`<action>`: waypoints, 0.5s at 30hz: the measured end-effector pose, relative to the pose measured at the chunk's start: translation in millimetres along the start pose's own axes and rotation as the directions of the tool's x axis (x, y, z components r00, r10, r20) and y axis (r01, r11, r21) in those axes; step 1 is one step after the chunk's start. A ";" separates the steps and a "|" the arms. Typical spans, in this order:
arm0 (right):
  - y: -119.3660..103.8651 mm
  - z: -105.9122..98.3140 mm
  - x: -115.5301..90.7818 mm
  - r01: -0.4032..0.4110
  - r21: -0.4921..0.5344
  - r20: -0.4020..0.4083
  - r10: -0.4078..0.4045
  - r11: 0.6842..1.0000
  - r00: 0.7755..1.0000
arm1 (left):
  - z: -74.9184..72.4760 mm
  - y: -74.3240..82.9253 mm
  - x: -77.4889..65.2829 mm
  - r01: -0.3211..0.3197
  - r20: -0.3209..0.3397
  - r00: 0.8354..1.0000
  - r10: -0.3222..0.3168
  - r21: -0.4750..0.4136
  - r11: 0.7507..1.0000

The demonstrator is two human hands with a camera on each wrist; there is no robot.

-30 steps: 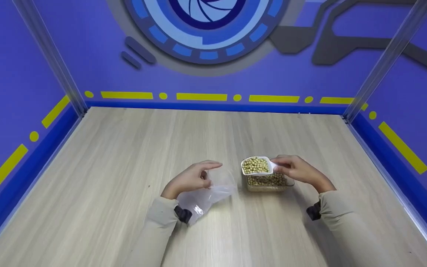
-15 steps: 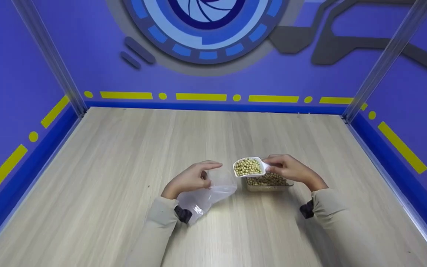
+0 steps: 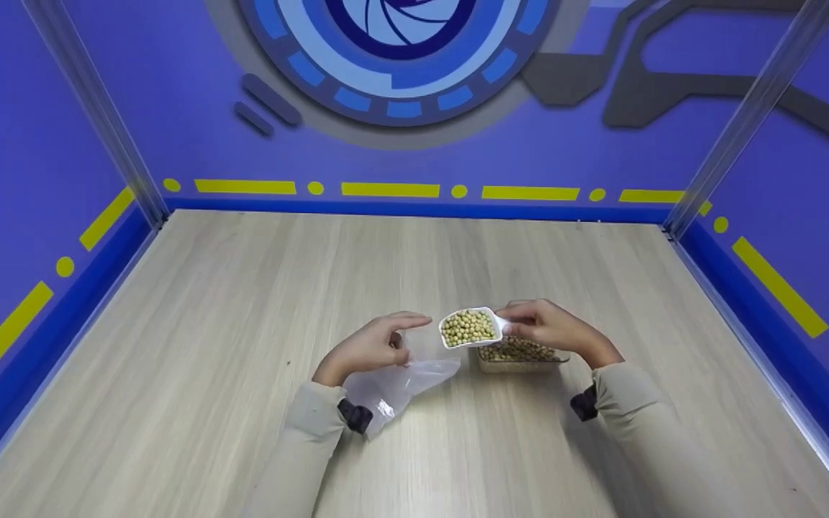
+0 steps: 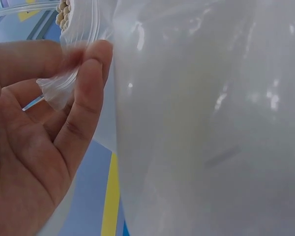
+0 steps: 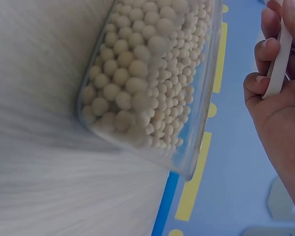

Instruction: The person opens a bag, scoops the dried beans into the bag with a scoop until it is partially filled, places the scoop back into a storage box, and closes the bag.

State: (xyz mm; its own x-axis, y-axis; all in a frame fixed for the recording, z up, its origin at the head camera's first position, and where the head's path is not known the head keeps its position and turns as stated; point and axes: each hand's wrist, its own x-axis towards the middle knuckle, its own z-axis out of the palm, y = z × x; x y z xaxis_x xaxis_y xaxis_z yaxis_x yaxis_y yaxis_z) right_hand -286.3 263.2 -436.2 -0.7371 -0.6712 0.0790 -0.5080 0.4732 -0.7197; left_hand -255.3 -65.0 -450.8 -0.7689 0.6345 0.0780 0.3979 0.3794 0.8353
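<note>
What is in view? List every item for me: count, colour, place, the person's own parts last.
table: one, pale wood, centre
walls: three, blue-purple, round the table's back and sides
circle design: one, blue and grey, behind the table
yellow marks: many, yellow, low on the walls
posts: two, grey, back corners
box: one, clear, on the table
bag: one, whitish see-through, left of the box
scoop: one, white, raised near the box
beans: uncounted, pale yellow, in scoop and box
wrist cameras: two, black, at the wrists
sleeves: two, beige, on the forearms
left grip: one, bare, pinching the bag
right grip: one, bare, holding the scoop
</note>
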 end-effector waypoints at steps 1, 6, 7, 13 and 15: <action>-1.0 0.1 0.7 0.002 0.000 0.004 -0.002 1.000 1.000 | -0.2 -0.5 0.3 -0.002 0.000 1.000 0.002 -0.004 1.000; -4.1 0.8 3.2 0.010 -0.021 0.017 -0.010 1.000 1.000 | -0.6 0.5 0.0 0.002 0.017 1.000 -0.002 -0.021 1.000; -4.7 1.1 3.5 0.010 -0.028 0.018 -0.010 1.000 1.000 | -0.5 0.6 0.0 0.003 0.020 1.000 -0.003 -0.023 1.000; -27.0 -0.8 2.3 0.018 -0.055 0.038 -0.016 0.998 0.999 | -0.5 2.1 -0.9 0.010 0.031 0.999 -0.009 -0.029 1.000; -39.8 -3.0 1.3 0.013 -0.064 0.047 -0.010 0.998 0.999 | -0.3 2.1 -0.8 0.008 0.036 0.999 -0.007 -0.038 0.999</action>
State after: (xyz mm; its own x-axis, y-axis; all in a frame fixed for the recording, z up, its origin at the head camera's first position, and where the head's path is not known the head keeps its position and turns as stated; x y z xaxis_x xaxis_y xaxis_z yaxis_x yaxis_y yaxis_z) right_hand -268.4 245.3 -405.4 -0.7101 -0.7021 0.0534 -0.5448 0.4998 -0.6734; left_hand -254.0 -65.0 -449.0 -0.7533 0.6556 0.0529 0.3722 0.3587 0.8560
